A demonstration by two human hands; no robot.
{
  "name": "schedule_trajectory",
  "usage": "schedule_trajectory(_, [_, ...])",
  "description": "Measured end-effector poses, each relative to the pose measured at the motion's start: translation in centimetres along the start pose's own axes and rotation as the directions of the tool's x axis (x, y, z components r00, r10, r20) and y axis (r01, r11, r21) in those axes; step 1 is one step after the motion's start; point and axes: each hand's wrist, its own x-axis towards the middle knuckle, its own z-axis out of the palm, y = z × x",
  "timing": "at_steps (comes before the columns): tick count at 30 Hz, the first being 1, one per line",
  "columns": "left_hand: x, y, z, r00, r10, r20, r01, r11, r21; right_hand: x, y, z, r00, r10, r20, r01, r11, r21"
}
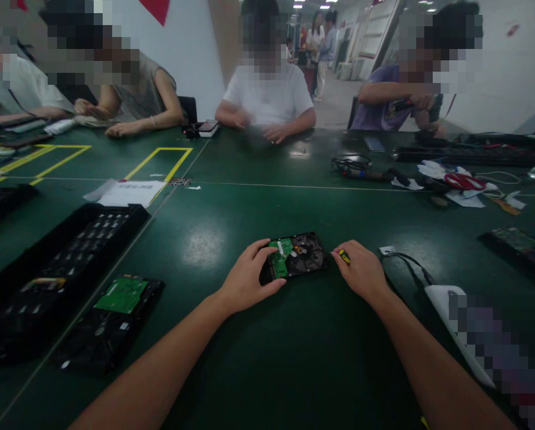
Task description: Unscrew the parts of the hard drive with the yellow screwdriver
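A hard drive [310, 254] lies on the green table in front of me, its green circuit board facing up at the left end. My left hand [251, 276] grips that end, thumb along the near edge and fingers over the board. Just off the drive's right end, my right hand [360, 267] is closed on a small tool with a yellow and black handle [344, 257], which looks like a screwdriver. Most of the tool is hidden by the fingers, and its tip cannot be made out.
More hard drives [122, 295] lie on the left beside a long black tray [131, 216] holding small parts. A white device with a cable [446, 292] is at my right. Cables and scraps [464, 182] lie at the far right. Several people sit across the table [249, 209].
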Motion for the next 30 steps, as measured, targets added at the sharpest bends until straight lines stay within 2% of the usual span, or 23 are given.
schedule_trajectory(9, [0.0,0.1,-0.3,1.000,-0.005,0.008,0.005,1.000,0.012,-0.2,-0.9,-0.2,0.996,0.074,0.053,-0.069,0.994,-0.091])
schedule_trajectory(14, [0.0,0.1,-0.4,1.000,-0.004,0.009,0.004,1.000,0.012,-0.1,-0.5,-0.3,0.997,0.075,0.027,-0.074,0.996,-0.045])
schedule_trajectory(20, [-0.1,-0.2,-0.5,0.999,0.051,0.012,-0.051,0.999,0.002,0.5,-0.2,-3.0,0.990,0.133,-0.051,-0.132,0.991,0.031])
schedule_trajectory(23, [-0.1,-0.5,-0.5,0.997,0.071,0.030,-0.071,0.997,-0.015,0.7,-0.7,-4.6,0.990,0.143,-0.023,-0.140,0.987,0.083])
schedule_trajectory(27, [-0.2,-0.5,-0.5,0.991,0.122,0.048,-0.120,0.992,-0.033,1.3,-2.1,-5.9,0.996,0.086,0.036,-0.090,0.985,0.148])
schedule_trajectory(30, [-0.3,-0.5,-0.4,0.989,0.138,0.050,-0.137,0.990,-0.029,2.4,-3.7,-6.0,0.995,-0.033,0.090,0.014,0.980,0.200])
